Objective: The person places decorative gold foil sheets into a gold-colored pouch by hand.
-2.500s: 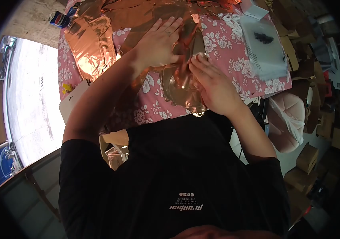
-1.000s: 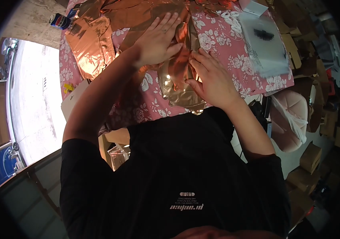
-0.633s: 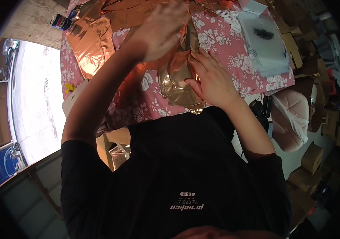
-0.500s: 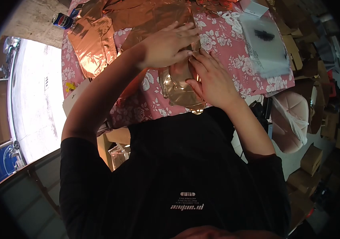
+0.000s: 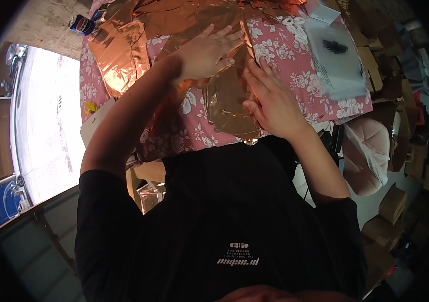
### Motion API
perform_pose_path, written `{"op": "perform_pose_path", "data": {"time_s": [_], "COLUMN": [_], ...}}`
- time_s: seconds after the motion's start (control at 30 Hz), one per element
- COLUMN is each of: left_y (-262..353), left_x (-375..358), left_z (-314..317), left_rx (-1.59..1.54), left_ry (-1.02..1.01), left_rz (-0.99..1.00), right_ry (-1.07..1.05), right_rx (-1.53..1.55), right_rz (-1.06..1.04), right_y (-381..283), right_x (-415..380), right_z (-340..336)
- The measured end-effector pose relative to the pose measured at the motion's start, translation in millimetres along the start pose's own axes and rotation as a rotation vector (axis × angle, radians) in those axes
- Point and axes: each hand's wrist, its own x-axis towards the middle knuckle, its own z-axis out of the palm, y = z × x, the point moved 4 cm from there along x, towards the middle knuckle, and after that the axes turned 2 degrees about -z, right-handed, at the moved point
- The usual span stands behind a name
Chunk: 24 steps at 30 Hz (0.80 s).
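Observation:
A shiny copper-coloured foil sheet (image 5: 229, 103) lies over the near edge of the table, its lower end close to my black shirt. My left hand (image 5: 207, 54) rests flat on the upper part of this foil, fingers spread and pointing up and right. Lower and to the right, my right hand (image 5: 272, 100) lies along the foil's right edge with its fingers stretched out. More crumpled foil (image 5: 119, 55) spreads to the left and across the table's far side. Under it all is a pink flowered tablecloth (image 5: 194, 133).
A blue can (image 5: 80, 24) stands at the far left. Clear plastic bags (image 5: 337, 63), a white box (image 5: 322, 11) and white cord loops (image 5: 296, 31) are at the right. Beyond the table are a padded chair (image 5: 365, 156) and cardboard boxes (image 5: 393, 202).
My hands have moved slightly apart: the left a little up and left, the right slightly down and right. More of the foil between them shows, and it looks flatter.

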Motion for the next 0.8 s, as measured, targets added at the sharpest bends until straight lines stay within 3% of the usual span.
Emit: {"op": "perform_pose_path", "data": {"time_s": [0.07,0.23,0.33,0.4,0.43,0.5,0.57,0.8], "left_y": [1.7,0.6,-0.8,-7.6,-4.5,-1.5,1.6,20.7], "left_x": [-1.1,0.0,-2.2,-14.3,-24.3,-64.6,-109.7,-186.0], "left_z": [0.1,-2.9,-19.5,-50.5,-64.1,-90.4,-94.7,-65.7], "left_rx": [0.004,0.021,0.027,-0.028,-0.024,-0.013,0.013,-0.030], "left_ry": [-0.001,0.004,0.111,0.449,0.448,0.469,0.379,0.196], "left_rz": [-0.010,-0.018,-0.016,-0.091,-0.093,-0.441,-0.605,-0.964], "right_ry": [-0.115,-0.126,-0.120,-0.114,-0.111,-0.110,-0.119,-0.124], "right_rx": [-0.039,-0.051,-0.053,-0.051,-0.051,-0.046,-0.043,-0.044], "right_rz": [0.033,0.023,0.029,0.033,0.032,0.027,0.039,0.029], "right_y": [2.6,2.0,0.6,0.3,0.3,-0.3,0.0,0.3], "right_x": [-4.3,-3.0,-2.7,-2.1,-1.8,-2.5,-1.9,-1.7], "right_z": [9.2,7.3,6.4,5.6,5.3,4.7,4.7,6.6]}}
